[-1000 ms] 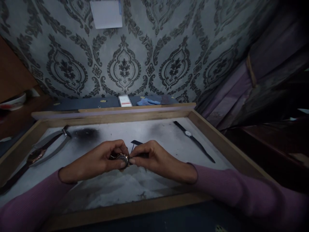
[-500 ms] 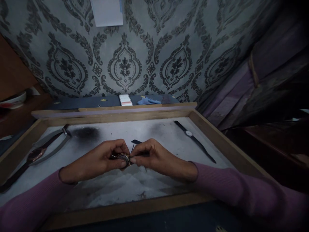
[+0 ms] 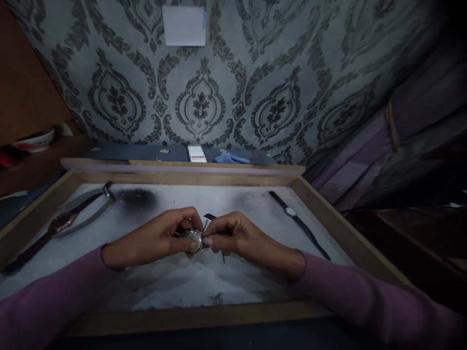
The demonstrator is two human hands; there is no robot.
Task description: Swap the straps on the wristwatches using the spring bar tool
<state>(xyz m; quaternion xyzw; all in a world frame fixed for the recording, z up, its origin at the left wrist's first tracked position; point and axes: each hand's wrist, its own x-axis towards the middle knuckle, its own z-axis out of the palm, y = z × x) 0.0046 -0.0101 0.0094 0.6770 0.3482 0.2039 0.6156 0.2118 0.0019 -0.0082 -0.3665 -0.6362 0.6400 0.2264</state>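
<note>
Over the middle of a wood-framed tray (image 3: 189, 318), my left hand (image 3: 156, 238) is closed around a round watch case (image 3: 193, 240) with a shiny gold-toned rim, its thumb lying on the face. My right hand (image 3: 241, 238) meets it from the right, thumb and forefinger pinched at the edge of the case. What those fingertips hold is hidden. Behind the fingers a small dark flat piece (image 3: 209, 217) shows, and a thin dark tip (image 3: 224, 257) pokes out below my right hand.
A brown-strapped watch (image 3: 61, 222) and a grey looped band (image 3: 98, 211) lie at the tray's left. On the right is a black-strapped watch (image 3: 291, 211) with a pale dial. Beyond the back rail are a blue cloth (image 3: 232, 158) and a small white box (image 3: 197, 153).
The view has shifted, so everything sits a little further right and lower. The watch face has tilted and now shows brighter. Both hands keep their hold beside each other.
</note>
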